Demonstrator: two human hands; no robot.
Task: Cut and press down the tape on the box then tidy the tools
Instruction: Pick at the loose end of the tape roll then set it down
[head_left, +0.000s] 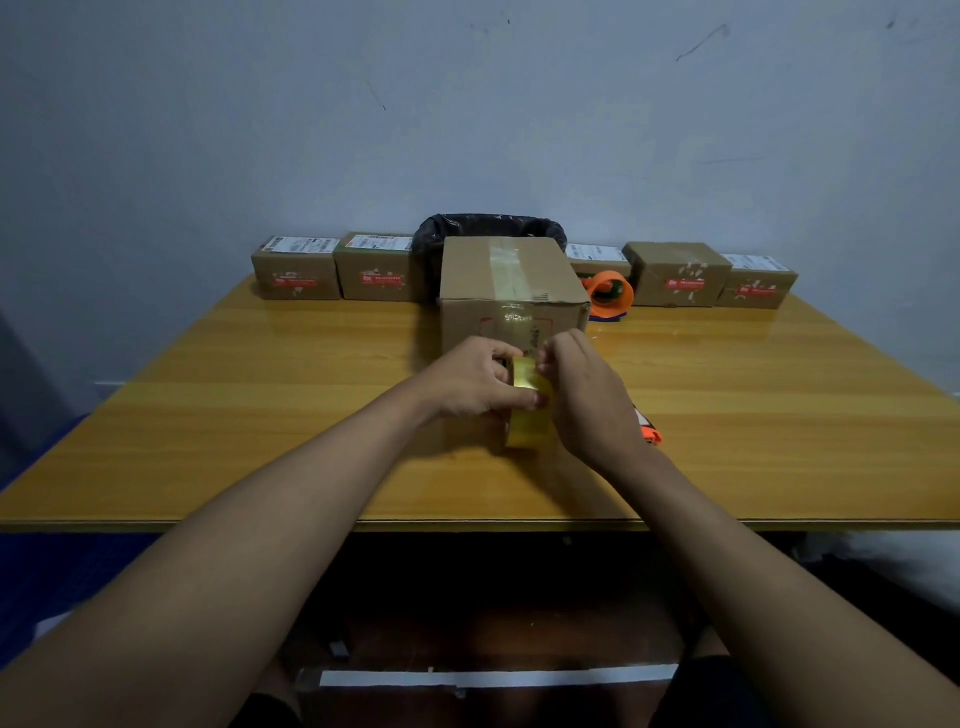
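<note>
A brown cardboard box (511, 291) stands in the middle of the table, with clear tape along its top seam and down its front face. In front of it a yellowish roll of clear tape (530, 415) stands on edge. My left hand (478, 379) grips the roll from the left, thumb across its face. My right hand (587, 395) pinches the tape at the top of the roll with its fingertips. An orange and white tool (649, 428) lies on the table, mostly hidden behind my right wrist.
The wooden table (260, 415) bears a row of small labelled cartons (296, 275) along the wall. A black-lined bin (493, 228) sits behind the box. An orange tape dispenser (610, 293) lies to the box's right.
</note>
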